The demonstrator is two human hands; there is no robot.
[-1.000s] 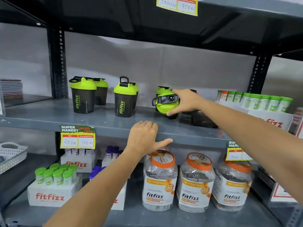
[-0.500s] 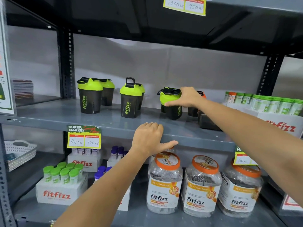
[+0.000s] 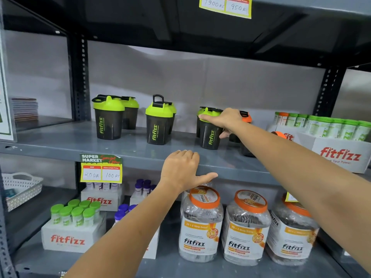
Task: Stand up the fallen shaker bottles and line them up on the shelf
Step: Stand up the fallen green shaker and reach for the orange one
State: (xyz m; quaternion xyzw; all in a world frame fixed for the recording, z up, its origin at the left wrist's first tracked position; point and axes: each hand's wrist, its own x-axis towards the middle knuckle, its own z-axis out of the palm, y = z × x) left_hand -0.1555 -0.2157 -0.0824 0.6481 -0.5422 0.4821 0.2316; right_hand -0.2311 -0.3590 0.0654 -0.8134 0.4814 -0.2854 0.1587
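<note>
Black shaker bottles with lime-green lids stand on the grey middle shelf. One pair is at the left and a second pair in the middle. My right hand grips the lid of a third green-lidded shaker, which stands upright with another close behind it. An orange-lidded shaker shows behind my wrist, and a dark one sits lower, mostly hidden by my forearm. My left hand rests on the shelf's front edge, fingers curled over it, thumb out.
A white fitfizz box of green-capped tubes fills the shelf's right end. A yellow price tag hangs from the shelf edge. Below stand orange-lidded jars, tube boxes and a white basket at left.
The shaker under my right hand went from lying tipped with its lid facing me to standing upright on the shelf. My left hand stayed on the shelf edge.
</note>
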